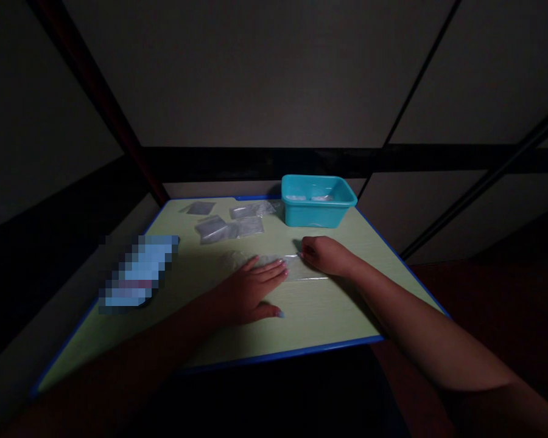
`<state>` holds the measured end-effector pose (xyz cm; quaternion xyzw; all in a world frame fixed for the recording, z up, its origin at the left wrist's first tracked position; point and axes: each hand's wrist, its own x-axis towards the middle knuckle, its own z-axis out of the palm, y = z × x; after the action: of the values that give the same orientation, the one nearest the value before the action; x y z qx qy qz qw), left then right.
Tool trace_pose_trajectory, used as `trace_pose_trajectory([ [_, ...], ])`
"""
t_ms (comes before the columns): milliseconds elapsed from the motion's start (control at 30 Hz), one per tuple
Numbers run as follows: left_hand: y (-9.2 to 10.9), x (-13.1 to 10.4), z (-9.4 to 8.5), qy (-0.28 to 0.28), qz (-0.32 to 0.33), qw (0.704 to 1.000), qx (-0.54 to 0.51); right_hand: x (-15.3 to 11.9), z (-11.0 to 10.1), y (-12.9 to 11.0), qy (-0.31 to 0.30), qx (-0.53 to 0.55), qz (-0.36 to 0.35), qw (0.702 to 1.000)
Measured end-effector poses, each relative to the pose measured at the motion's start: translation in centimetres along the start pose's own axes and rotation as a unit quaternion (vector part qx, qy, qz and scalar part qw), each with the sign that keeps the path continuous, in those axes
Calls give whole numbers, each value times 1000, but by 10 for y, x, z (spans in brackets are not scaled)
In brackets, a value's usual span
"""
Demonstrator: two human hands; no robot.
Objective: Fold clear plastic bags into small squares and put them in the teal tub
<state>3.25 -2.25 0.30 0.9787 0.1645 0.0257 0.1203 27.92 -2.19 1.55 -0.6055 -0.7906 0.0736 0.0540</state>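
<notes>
A clear plastic bag (308,271) lies flat on the table, running from under one hand to the other. My left hand (258,286) rests on it with fingers stretched out and thumb apart. At the bag's right part, my right hand (323,254) is closed with fingertips pinched at its upper edge. Beyond the hands lie several small clear packets: a greyish packet (201,208) at the back left, another packet (212,230) in front of it, and flatter packets (250,226) beside that one. What the packets contain is too dim to tell.
A turquoise plastic basket (317,214) stands at the back right with small pale items inside. At the left lies a pixelated light-blue object (141,271). The pale green table (319,319) has a blue rim, and a panelled wall (256,79) rises behind it.
</notes>
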Motion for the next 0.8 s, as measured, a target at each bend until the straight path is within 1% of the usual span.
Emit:
trace_pose_trajectory([
  [100, 0, -1, -1, -9, -7, 1000, -1, -2, -2, -3, 5, -14, 3, 1000],
  [167, 0, -1, -1, -11, -10, 1000, 1, -6, -5, -8, 42, -35, 13, 998],
  [233, -1, -2, 1, -11, -13, 1000, 4, -11, -7, -16, 98, -48, 7, 994],
  [267, -1, -2, 2, -10, -15, 1000, 6, -14, -6, -21, 119, -44, -9, 992],
  [300, -2, -2, 3, -11, -17, 1000, 6, -17, -5, -25, 125, -33, -37, 991],
  [333, -2, -2, 4, -13, -19, 1000, 6, -20, -2, -29, 119, -25, -65, 990],
  [400, -2, -2, 6, -13, -19, 1000, 4, -23, 5, -33, 74, -25, -104, 991],
  [467, -1, -3, 7, -8, -18, 1000, 2, -24, 14, -34, 14, -33, -111, 993],
  [533, 1, -4, 7, -6, -22, 1000, 3, -23, 20, -33, -27, -37, -105, 993],
  [600, 2, -6, 5, -15, -35, 999, 7, -22, 23, -31, -39, -38, -101, 993],
  [667, 1, -10, 3, -30, -61, 998, 14, -22, 23, -30, -36, -36, -104, 993],
  [800, -10, -18, -3, -39, -151, 987, 36, -21, 20, -28, -47, -33, -101, 993],
])
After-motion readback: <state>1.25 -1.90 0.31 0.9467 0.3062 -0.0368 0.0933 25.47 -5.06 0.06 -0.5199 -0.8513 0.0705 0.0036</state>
